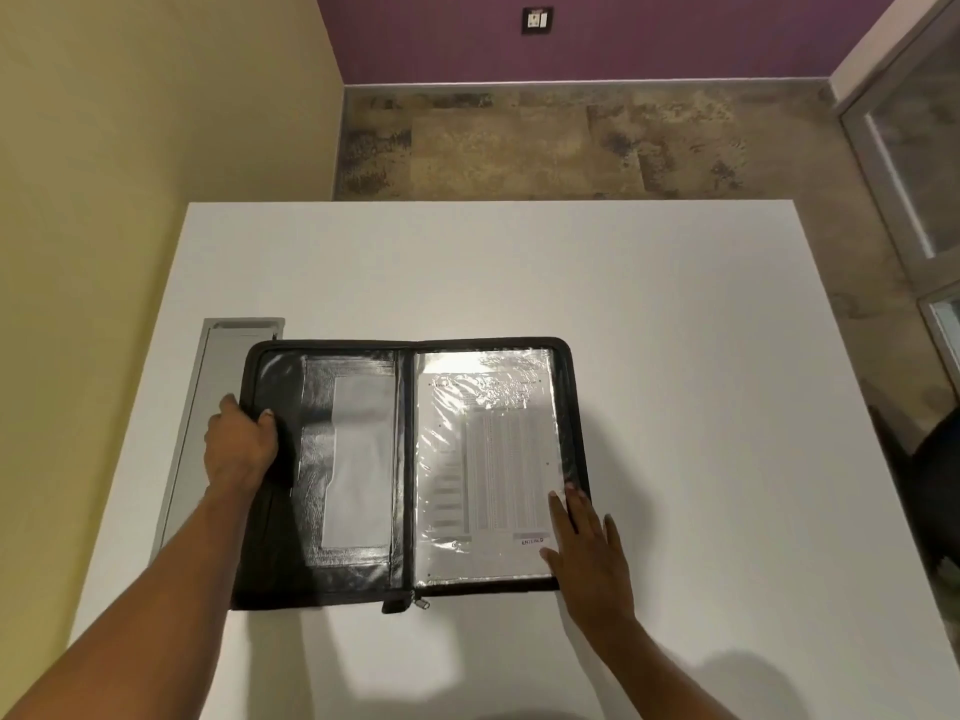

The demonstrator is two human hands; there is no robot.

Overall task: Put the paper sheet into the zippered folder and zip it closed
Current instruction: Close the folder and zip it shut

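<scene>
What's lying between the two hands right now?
In the head view, the open zippered folder spans the stretch between the left hand and the right hand: its dark pocket side, the spine, then the paper sheet under clear plastic.

There is one view only, from a wide-angle camera worn on the person's head. It looks forward and steeply down, so the white worktop (519, 283) fills the middle of the frame and appears almost from above. Both forearms enter from the bottom edge, with the left hand (241, 446) and right hand (587, 548) close below the lens. Beyond the hands, past the worktop's far edge, the floor (545, 142) and wall bases show, bent by the wide lens.
</scene>
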